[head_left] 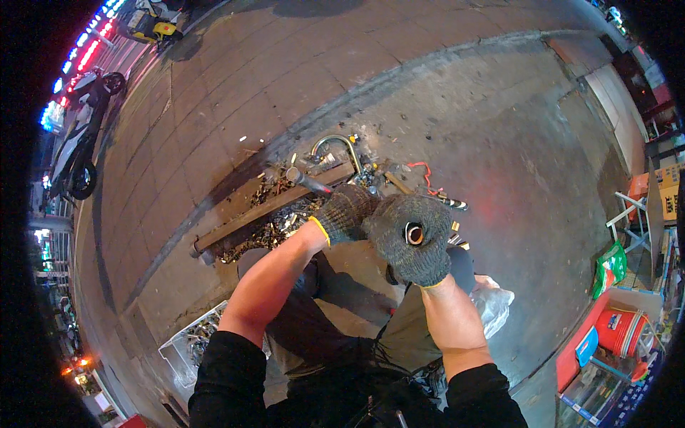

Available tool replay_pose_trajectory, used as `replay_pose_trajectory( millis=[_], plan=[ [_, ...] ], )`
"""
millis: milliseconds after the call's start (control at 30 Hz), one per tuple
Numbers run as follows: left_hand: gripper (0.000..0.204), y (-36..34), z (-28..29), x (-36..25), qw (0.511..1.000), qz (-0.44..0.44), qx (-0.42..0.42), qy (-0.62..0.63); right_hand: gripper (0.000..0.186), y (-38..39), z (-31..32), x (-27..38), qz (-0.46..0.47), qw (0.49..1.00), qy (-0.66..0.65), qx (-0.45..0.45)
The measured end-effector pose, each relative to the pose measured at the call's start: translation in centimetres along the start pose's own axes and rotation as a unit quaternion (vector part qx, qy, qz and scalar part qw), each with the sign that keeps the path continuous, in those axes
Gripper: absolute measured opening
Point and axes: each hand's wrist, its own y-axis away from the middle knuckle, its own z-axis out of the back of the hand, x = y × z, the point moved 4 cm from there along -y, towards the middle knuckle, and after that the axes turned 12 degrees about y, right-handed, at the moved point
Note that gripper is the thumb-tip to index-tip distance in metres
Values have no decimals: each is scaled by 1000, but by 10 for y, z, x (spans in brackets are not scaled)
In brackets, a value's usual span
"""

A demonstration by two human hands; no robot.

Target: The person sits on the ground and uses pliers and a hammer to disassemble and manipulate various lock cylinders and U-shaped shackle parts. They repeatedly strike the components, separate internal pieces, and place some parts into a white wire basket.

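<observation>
Both my hands wear dark grey knit gloves and meet above my knees. My left hand point(348, 211), with a yellow cuff, is closed, fingers turned towards the right glove. A metal rod-like tool point(310, 180) with a blunt round end and a red band runs up to this glove; whether the hand grips it is unclear. My right hand point(407, 232) is closed around a round metal fitting point(414, 233), whose bright ring-shaped end shows. Beyond the hands lie a curved metal pipe point(347, 141), a wooden handle point(397, 182) and a red cord point(422, 171).
A long brown beam point(275, 207) lies among scattered small metal parts point(275, 227). Left of my legs stands a white basket point(187, 357) of metal pieces; a clear plastic bag point(494, 303) is at the right. Further right are a folding stool point(631, 217) and red bucket point(618, 332).
</observation>
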Motion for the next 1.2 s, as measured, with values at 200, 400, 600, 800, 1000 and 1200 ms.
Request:
replay_pose_trajectory(
  millis=[200, 400, 600, 800, 1000, 1200],
  plan=[
    [38, -5, -10, -1, 979, 53, -24, -193, 21, -3, -5, 4, -29, 983, 103, -147],
    [33, -18, 5, 19, 989, 75, -130, -18, 24, -20, -11, -1, -104, 991, -48, -62],
    [29, -8, 53, 28, 977, 105, -179, 58, 38, -26, -5, 4, -69, 997, -17, -19],
    [22, -24, 87, -64, 963, 100, -189, -166, 32, -24, -8, 7, -74, 997, 1, -6],
    [19, -29, 97, -85, 955, 109, -154, -227, 34, -24, -8, 10, -43, 997, 55, 13],
    [21, -20, 94, -64, 975, 60, -203, -63, 38, -23, -14, 8, -7, 999, -12, 40]
  ],
)
